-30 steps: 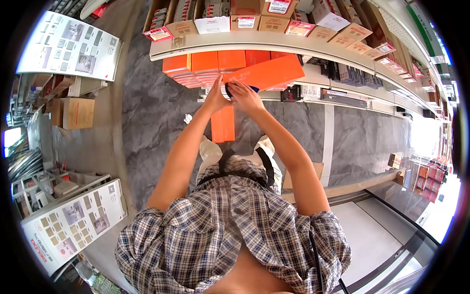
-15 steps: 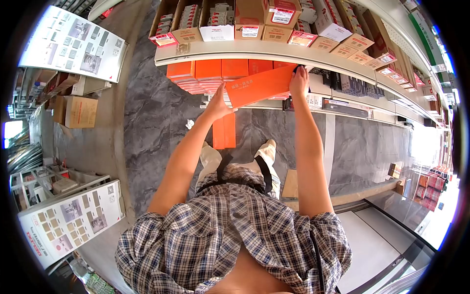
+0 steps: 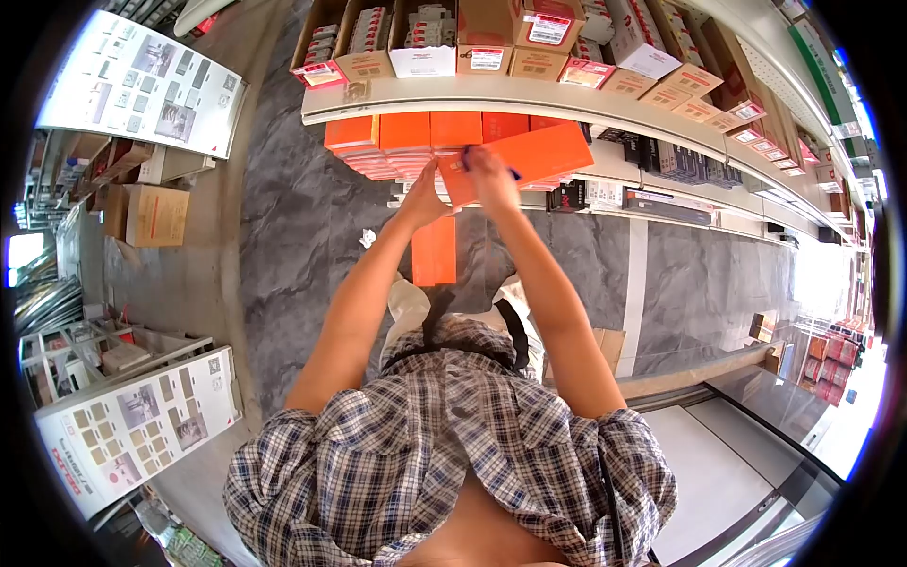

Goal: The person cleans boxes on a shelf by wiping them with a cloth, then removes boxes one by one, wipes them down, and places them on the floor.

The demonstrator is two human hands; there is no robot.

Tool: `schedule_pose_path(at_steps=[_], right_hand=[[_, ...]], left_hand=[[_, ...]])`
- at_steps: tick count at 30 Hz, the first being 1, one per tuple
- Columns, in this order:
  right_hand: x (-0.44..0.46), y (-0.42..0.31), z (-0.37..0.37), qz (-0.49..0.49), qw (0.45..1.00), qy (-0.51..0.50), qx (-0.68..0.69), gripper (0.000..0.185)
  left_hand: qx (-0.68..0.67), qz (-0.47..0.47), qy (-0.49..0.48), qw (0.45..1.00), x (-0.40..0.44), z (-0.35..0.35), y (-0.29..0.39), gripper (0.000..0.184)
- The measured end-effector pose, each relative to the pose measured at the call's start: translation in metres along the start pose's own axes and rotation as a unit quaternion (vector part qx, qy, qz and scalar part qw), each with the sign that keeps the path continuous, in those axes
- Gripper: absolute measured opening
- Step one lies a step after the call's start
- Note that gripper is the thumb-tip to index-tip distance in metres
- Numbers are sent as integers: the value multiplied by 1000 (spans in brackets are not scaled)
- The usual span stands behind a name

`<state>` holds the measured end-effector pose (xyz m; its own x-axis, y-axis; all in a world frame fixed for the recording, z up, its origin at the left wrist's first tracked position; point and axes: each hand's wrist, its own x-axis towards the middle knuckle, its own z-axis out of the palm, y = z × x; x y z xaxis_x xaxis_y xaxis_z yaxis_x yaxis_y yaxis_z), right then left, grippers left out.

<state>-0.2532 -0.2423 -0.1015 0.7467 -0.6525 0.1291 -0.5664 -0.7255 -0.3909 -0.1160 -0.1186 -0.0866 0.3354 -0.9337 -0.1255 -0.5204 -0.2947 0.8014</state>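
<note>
A long orange box (image 3: 543,156) is held up in front of the lower shelf, tilted with its right end higher. My left hand (image 3: 425,196) grips its left end, fingers closed round the edge. On the box's top face, near that end, my right hand (image 3: 491,181) presses down a dark blue cloth (image 3: 515,174), of which only small parts show round the fingers. My right hand is slightly blurred and covers most of the box's printing. Below, more orange boxes (image 3: 434,250) lie on the floor by my feet.
Stacked orange boxes (image 3: 406,132) fill the left of the lower shelf, with black boxes (image 3: 675,163) farther right. On the upper shelf (image 3: 425,92) stand open cartons of small parts (image 3: 430,26). A white counter (image 3: 713,472) is at my right, a cardboard carton (image 3: 157,215) at far left.
My right hand has moved left along the box with the cloth, from its right end to near its left end. My left hand keeps its hold, and the box has barely moved.
</note>
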Motion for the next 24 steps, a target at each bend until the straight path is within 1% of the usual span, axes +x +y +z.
schedule_pose_path(at_steps=[1,2,3,5,6,7,8,10,11,12,14,16,17,18,19,20,21,22,23,24], right_hand=[[-1,18,-8,83,996,26,-2,38],[0,34,-32,173,973,86,129,41],[-1,79,-30,159,964,177,117,37],[-16,102,-58,159,952,262,-23,31],[-23,107,-77,206,935,286,31,31],[-33,107,-80,291,903,315,-16,28],[-36,111,-78,418,836,352,47,25],[-58,134,-59,425,869,203,155,32],[-65,125,-57,464,795,118,373,38],[-72,107,-52,475,671,28,569,45],[-66,42,-80,492,651,-57,575,46],[-60,21,-72,415,654,-77,628,41],[-55,13,-70,400,651,-72,641,35],[-52,16,-62,401,650,-68,641,35],[-50,18,-53,422,639,-55,640,33],[-51,22,-44,443,627,-43,639,30],[-53,26,-40,439,609,-44,659,27],[-58,30,-38,438,609,-43,660,27],[-64,33,-38,416,623,-47,661,26],[-70,34,-38,394,637,-51,661,26]], left_hand=[[4,4,-4,1000,0,-2,3,113],[2,3,-2,1000,-2,-3,5,113],[-1,9,9,1000,-3,-2,8,113],[-4,14,19,1000,-8,3,8,113],[-1,21,21,1000,-9,7,6,114],[2,28,24,999,-9,11,5,116],[1,29,25,999,-12,18,2,116],[24,17,51,998,-20,33,0,119],[24,19,49,998,-23,36,2,119],[1,17,57,998,-27,39,3,120],[-22,18,62,998,-29,43,6,121],[-31,2,58,998,-30,44,8,124],[-30,4,55,998,-33,43,10,124],[-26,1,58,998,-35,41,13,115],[-20,-2,62,998,-38,37,15,106],[-20,1,61,998,-36,38,8,106],[-75,3,39,996,-32,39,-3,82],[-129,6,17,992,-28,41,-14,62],[-128,7,17,992,-26,38,-18,62],[-157,-21,-20,987,-24,35,-21,49]])
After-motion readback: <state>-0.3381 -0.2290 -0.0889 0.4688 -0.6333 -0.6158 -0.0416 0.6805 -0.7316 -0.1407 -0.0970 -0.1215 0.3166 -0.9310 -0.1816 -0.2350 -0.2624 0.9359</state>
